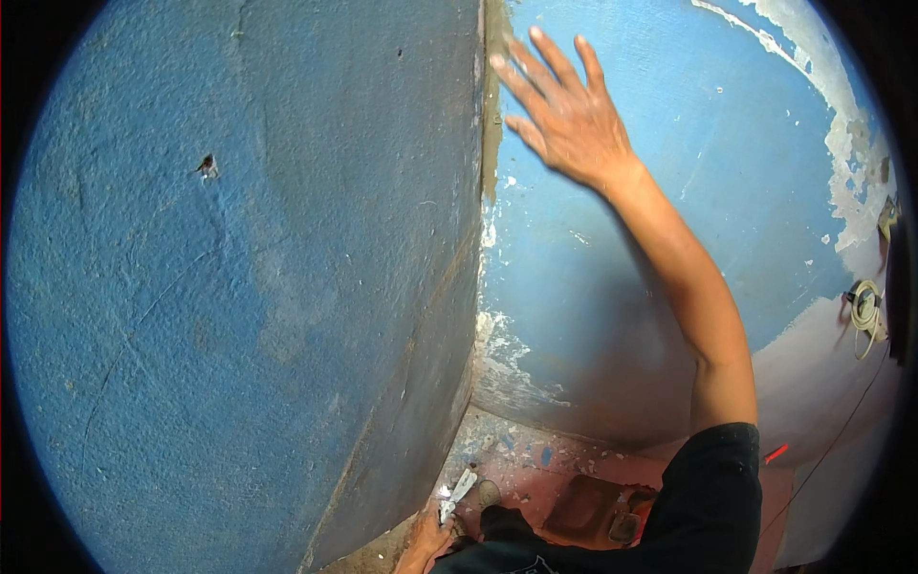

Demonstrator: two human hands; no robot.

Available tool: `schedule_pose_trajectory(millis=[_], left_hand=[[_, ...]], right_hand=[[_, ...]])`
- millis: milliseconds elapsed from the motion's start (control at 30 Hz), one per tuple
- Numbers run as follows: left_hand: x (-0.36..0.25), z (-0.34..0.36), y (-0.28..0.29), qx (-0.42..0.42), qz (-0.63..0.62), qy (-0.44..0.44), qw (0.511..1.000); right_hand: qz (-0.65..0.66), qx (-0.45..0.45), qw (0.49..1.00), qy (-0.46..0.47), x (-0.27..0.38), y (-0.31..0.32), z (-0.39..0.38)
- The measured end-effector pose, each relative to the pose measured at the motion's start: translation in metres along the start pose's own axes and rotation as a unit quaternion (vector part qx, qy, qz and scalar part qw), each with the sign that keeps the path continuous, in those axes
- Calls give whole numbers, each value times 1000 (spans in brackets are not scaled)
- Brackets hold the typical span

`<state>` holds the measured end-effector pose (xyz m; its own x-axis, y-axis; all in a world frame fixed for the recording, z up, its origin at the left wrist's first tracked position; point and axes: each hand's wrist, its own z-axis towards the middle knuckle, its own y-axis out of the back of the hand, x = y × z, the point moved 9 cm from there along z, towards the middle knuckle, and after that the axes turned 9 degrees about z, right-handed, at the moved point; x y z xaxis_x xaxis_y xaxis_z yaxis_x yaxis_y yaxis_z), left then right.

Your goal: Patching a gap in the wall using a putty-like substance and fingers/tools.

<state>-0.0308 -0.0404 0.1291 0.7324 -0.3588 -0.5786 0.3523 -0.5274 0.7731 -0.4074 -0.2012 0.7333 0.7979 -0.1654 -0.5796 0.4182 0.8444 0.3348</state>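
My right hand (577,129) is raised against the light blue wall (612,277) on the right, fingers spread and holding nothing. Its fingertips are close to a grey-brown strip of filler (493,124) that runs down the corner where two walls meet. Whether the palm touches the wall I cannot tell. Low down, near the foot of the darker blue wall (287,239), my left hand (427,538) is closed on a putty knife (460,486) with a pale, smeared blade. Part of that hand lies at the lower edge of the picture.
Peeled white patches (851,158) mark the right wall, where a coiled cable (864,311) hangs. The left wall has a small hole (207,166). Paint chips litter the floor (512,450), near a brown square mat or tray (580,507). A red object (776,453) shows beyond my sleeve.
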Motion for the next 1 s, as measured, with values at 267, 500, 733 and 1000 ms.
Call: schedule_pose_trajectory(millis=[267, 500, 733, 1000], left_hand=[[4, 6, -6, 18, -8, 22, 1000], [-4, 16, -5, 1, -8, -8, 1000], [-23, 28, -7, 34, -16, -8, 999], [-7, 27, -3, 7, -20, 16, 1000]], right_hand=[[137, 139, 978, 76, 64, -33, -84], [16, -23, 1000, -4, -9, 30, 20], [12, 16, 1000, -12, 6, -3, 10], [128, 72, 989, 9, 57, -19, -54]])
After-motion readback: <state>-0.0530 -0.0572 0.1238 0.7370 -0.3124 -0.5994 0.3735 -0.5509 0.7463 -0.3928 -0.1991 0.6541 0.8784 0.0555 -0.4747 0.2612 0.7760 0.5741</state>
